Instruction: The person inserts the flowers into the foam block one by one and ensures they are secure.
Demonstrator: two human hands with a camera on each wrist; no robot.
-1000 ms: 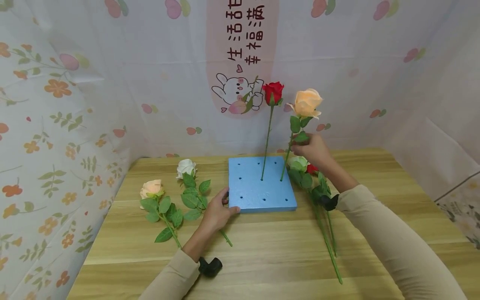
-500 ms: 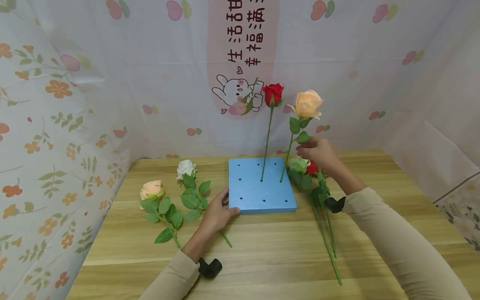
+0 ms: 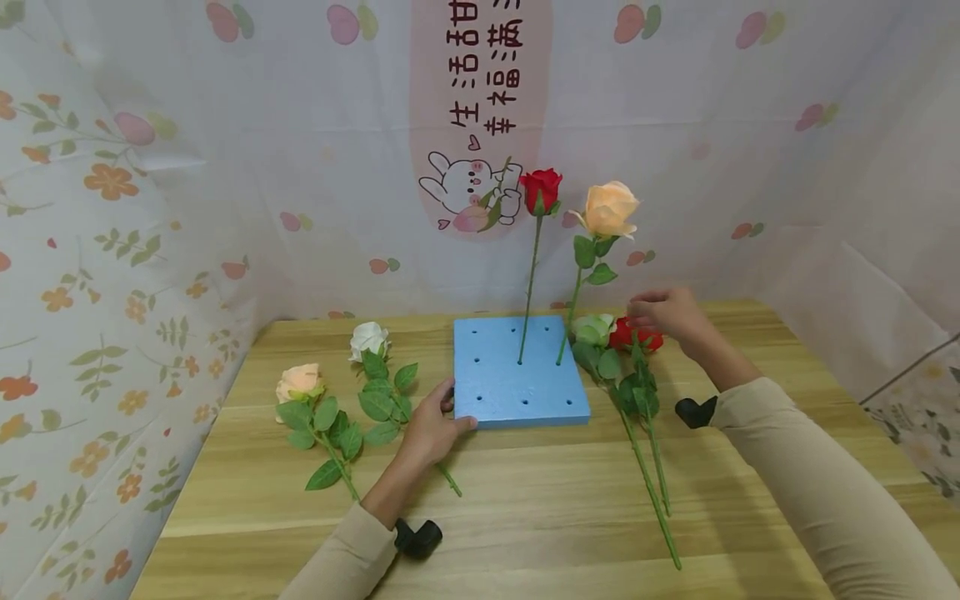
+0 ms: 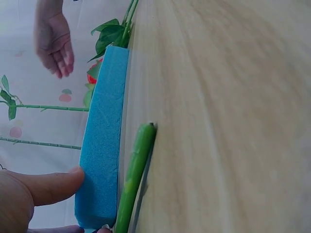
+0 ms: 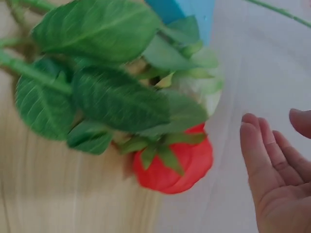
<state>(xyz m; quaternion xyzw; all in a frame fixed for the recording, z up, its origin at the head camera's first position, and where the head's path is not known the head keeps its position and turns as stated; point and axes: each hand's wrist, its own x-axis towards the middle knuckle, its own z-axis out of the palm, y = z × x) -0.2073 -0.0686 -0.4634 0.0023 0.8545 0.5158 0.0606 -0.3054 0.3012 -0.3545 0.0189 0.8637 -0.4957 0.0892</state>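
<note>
A blue foam block (image 3: 517, 383) with several holes lies on the table. My left hand (image 3: 431, 429) grips its near left corner, the thumb (image 4: 56, 187) on one face and the other fingers mostly hidden. Upright in the block stand a red rose (image 3: 541, 192) and, to its right, a peach rose (image 3: 609, 210). My right hand (image 3: 667, 315) hovers with nothing in it, over a red rose lying on the table (image 3: 637, 335). In the right wrist view its fingers (image 5: 255, 150) are extended, apart from that red bloom (image 5: 175, 162).
Beside the lying red rose is a pale green-white rose (image 3: 594, 330), their stems side by side. Left of the block lie a white rose (image 3: 369, 342) and another peach rose (image 3: 300, 383). A printed cloth (image 3: 330, 167) hangs behind the wooden table (image 3: 540, 517).
My right hand has let go of the upright peach rose's stem and moved right and slightly down, over the lying red rose. My left hand stays on the block.
</note>
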